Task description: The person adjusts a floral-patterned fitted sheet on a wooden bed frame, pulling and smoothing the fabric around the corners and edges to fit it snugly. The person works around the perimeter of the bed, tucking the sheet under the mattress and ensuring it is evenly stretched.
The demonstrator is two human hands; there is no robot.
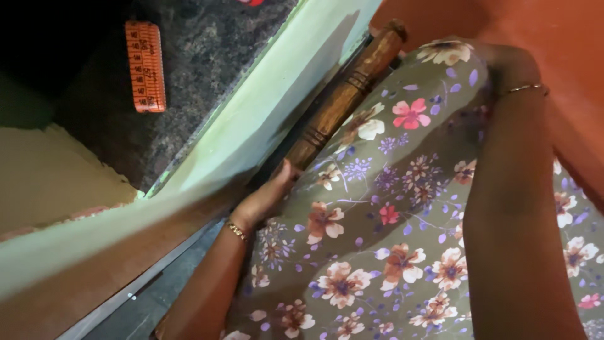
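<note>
Gripping wooden pole (343,101), left hand (267,198) half-hidden

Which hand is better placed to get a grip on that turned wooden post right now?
Left. The left hand already rests against the lower end of the wooden post. The right hand lies over the floral fabric, farther across, so it would probably have to shift.

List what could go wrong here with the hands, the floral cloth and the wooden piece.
The left hand is wedged between the turned wooden piece and the floral cloth, so fingers might get pinched. The right hand is half hidden by cloth, so its grip may slip unseen.
</note>
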